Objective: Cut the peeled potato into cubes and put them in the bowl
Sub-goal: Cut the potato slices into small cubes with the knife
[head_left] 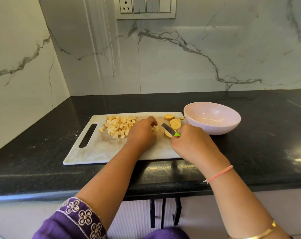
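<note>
A white cutting board [94,152] lies on the black counter. A heap of potato cubes [119,126] sits on its far left part. Round potato slices [175,124] and an end piece [169,116] lie at the far right corner, and another piece [167,134] rests beside the knife. My left hand [143,133] is curled over small potato pieces [155,129] in the board's middle. My right hand [192,142] grips a green-handled knife [167,129], blade pointing up and left. The pale pink bowl [213,125] to the board's right holds nothing.
The black counter [43,161] meets marble walls at the back and left, forming a corner. A switch panel [146,8] hangs on the back wall. The counter's front edge runs below the board, with white cabinet fronts and black handles [163,213] underneath.
</note>
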